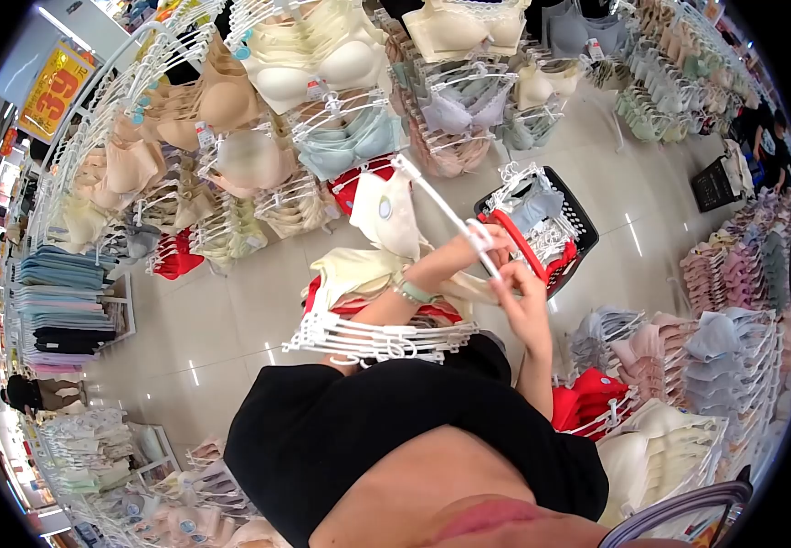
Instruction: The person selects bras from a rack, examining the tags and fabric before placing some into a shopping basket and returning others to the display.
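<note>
A white clothes hanger (pixel 441 203) slants in front of me, with a cream bra (pixel 386 215) hanging from its far end. My left hand (pixel 473 248) is closed around the near part of this hanger. At the hanger's near end, the fingers of my right hand (pixel 523 294) pinch it. Over my left forearm, just above a pale green wristband (pixel 414 291), lie cream and red bras (pixel 350 274) on a row of white hangers (pixel 382 340). A red basket handle (pixel 516 239) passes right beside both hands.
Beyond my hands, a black basket (pixel 580 219) holds hangers and bras on the tiled floor. Bra racks (pixel 322 68) stand ahead, with more racks (pixel 724 365) at right. Folded clothes (pixel 67 301) are stacked at left. A person (pixel 768 146) stands far right near another black basket (pixel 713 185).
</note>
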A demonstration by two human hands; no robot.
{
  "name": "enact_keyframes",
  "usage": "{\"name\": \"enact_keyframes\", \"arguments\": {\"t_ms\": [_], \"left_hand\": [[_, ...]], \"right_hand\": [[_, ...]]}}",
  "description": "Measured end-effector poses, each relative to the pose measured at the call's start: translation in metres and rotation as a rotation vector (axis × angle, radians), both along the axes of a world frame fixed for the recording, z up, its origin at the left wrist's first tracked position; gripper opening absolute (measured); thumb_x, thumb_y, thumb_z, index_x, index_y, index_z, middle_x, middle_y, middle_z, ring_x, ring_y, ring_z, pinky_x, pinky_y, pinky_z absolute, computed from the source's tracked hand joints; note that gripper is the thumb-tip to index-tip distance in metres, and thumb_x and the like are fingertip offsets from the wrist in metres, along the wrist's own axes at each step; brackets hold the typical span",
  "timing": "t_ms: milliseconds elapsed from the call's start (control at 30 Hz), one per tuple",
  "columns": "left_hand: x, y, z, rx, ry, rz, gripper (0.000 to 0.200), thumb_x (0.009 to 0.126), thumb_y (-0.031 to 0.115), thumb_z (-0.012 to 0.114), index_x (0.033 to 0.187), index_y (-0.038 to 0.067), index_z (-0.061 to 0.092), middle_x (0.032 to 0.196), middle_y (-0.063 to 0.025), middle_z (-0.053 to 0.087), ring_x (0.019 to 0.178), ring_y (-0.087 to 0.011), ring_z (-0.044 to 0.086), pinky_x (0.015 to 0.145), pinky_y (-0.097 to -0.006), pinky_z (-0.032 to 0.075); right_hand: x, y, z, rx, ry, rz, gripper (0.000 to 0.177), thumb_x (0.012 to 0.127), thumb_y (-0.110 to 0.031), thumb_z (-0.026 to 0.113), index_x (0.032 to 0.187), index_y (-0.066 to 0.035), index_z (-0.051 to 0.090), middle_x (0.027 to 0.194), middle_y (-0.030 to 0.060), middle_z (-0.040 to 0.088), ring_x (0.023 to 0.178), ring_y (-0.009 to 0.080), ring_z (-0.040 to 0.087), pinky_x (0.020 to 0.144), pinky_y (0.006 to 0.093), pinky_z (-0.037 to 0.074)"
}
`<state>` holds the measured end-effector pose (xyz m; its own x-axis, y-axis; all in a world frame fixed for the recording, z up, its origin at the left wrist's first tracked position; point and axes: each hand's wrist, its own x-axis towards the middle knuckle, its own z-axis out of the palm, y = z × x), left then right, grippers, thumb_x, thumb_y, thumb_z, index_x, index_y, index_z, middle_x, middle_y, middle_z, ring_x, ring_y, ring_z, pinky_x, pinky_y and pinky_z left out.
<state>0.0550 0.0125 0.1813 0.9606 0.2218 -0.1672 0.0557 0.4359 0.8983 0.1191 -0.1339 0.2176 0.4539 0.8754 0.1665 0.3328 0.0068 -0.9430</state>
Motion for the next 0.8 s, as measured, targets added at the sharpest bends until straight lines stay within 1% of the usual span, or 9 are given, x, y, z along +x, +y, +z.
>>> {"name": "enact_keyframes", "arguments": {"t_ms": [33, 67, 233, 333, 400, 500, 633, 767, 800], "left_hand": [[-0.01, 0.002, 0.005, 0.072, -0.045, 0.045, 0.02, 0.087, 0.02, 0.048, 0.088, 0.002, 0.057, 0.079, -0.0025, 0.058, 0.074, -0.0096, 0.055, 0.07, -0.0233, 0.045], [-0.016, 0.01, 0.002, 0.115, -0.048, -0.016, 0.021, 0.087, 0.021, 0.049, 0.091, 0.003, 0.058, 0.082, -0.0025, 0.059, 0.076, -0.0084, 0.055, 0.07, -0.0222, 0.044], [-0.055, 0.028, 0.0, 0.187, 0.083, 0.025, 0.022, 0.088, 0.02, 0.046, 0.094, 0.003, 0.058, 0.085, -0.0031, 0.061, 0.078, -0.0095, 0.056, 0.071, -0.0216, 0.044], [-0.09, 0.048, -0.007, 0.164, 0.166, 0.131, 0.022, 0.088, 0.02, 0.046, 0.095, 0.003, 0.058, 0.086, -0.0041, 0.061, 0.08, -0.0108, 0.057, 0.071, -0.0218, 0.044], [-0.113, 0.06, -0.006, 0.136, 0.193, 0.326, 0.023, 0.088, 0.02, 0.045, 0.096, 0.003, 0.057, 0.087, -0.005, 0.061, 0.081, -0.0115, 0.058, 0.071, -0.0229, 0.045], [-0.145, 0.08, -0.001, 0.212, 0.26, 0.446, 0.023, 0.088, 0.02, 0.043, 0.096, 0.003, 0.057, 0.088, -0.0055, 0.061, 0.081, -0.012, 0.058, 0.073, -0.024, 0.044], [-0.165, 0.096, -0.001, 0.276, 0.282, 0.594, 0.022, 0.088, 0.019, 0.043, 0.097, 0.003, 0.056, 0.089, -0.0061, 0.06, 0.083, -0.0116, 0.057, 0.075, -0.0248, 0.043], [-0.171, 0.106, -0.035, 0.147, 0.231, 0.85, 0.022, 0.087, 0.021, 0.044, 0.097, 0.004, 0.056, 0.092, -0.0035, 0.06, 0.087, -0.0112, 0.055, 0.077, -0.0248, 0.042], [-0.169, 0.104, -0.044, 0.061, 0.151, 0.918, 0.023, 0.086, 0.022, 0.047, 0.096, 0.004, 0.057, 0.093, -0.0022, 0.06, 0.087, -0.0102, 0.055, 0.077, -0.0237, 0.041]], "right_hand": [[0.007, 0.003, 0.001, 0.021, -0.051, -0.047, 0.008, 0.08, -0.006, 0.057, 0.077, -0.001, 0.051, 0.058, -0.003, 0.046, 0.052, 0.0028, 0.04, 0.046, 0.0182, 0.032], [0.014, 0.006, 0.006, -0.036, -0.056, -0.094, 0.008, 0.078, -0.005, 0.058, 0.078, 0.0, 0.052, 0.059, 0.005, 0.051, 0.053, 0.0107, 0.045, 0.051, 0.0235, 0.037], [0.029, 0.026, 0.015, -0.024, -0.267, -0.188, 0.008, 0.077, -0.006, 0.057, 0.078, 0.0, 0.051, 0.065, 0.0113, 0.055, 0.054, 0.0212, 0.05, 0.051, 0.0287, 0.039], [0.037, 0.036, 0.011, -0.031, -0.398, -0.22, 0.011, 0.077, -0.008, 0.058, 0.077, 0.0, 0.051, 0.066, 0.0138, 0.054, 0.056, 0.0264, 0.052, 0.052, 0.0308, 0.04], [0.044, 0.037, 0.01, -0.087, -0.463, -0.135, 0.012, 0.077, -0.009, 0.059, 0.077, 0.0, 0.051, 0.066, 0.0147, 0.053, 0.057, 0.0287, 0.052, 0.052, 0.0313, 0.041], [0.047, 0.033, 0.018, -0.059, -0.39, -0.082, 0.011, 0.077, -0.009, 0.059, 0.077, 0.0, 0.051, 0.066, 0.0143, 0.052, 0.055, 0.0281, 0.051, 0.051, 0.0306, 0.04], [0.05, 0.014, 0.042, 0.038, -0.338, -0.025, 0.012, 0.076, -0.007, 0.06, 0.073, 0.002, 0.052, 0.062, 0.0081, 0.052, 0.051, 0.0146, 0.05, 0.047, 0.0244, 0.037], [0.054, -0.008, 0.056, 0.159, -0.212, -0.036, 0.011, 0.076, -0.004, 0.059, 0.071, 0.002, 0.052, 0.062, 0.004, 0.052, 0.052, 0.0087, 0.048, 0.046, 0.0208, 0.036], [0.059, -0.015, 0.048, 0.208, -0.03, -0.049, 0.012, 0.076, -0.005, 0.06, 0.073, 0.002, 0.051, 0.062, 0.0051, 0.052, 0.051, 0.009, 0.047, 0.046, 0.0198, 0.035]]}}
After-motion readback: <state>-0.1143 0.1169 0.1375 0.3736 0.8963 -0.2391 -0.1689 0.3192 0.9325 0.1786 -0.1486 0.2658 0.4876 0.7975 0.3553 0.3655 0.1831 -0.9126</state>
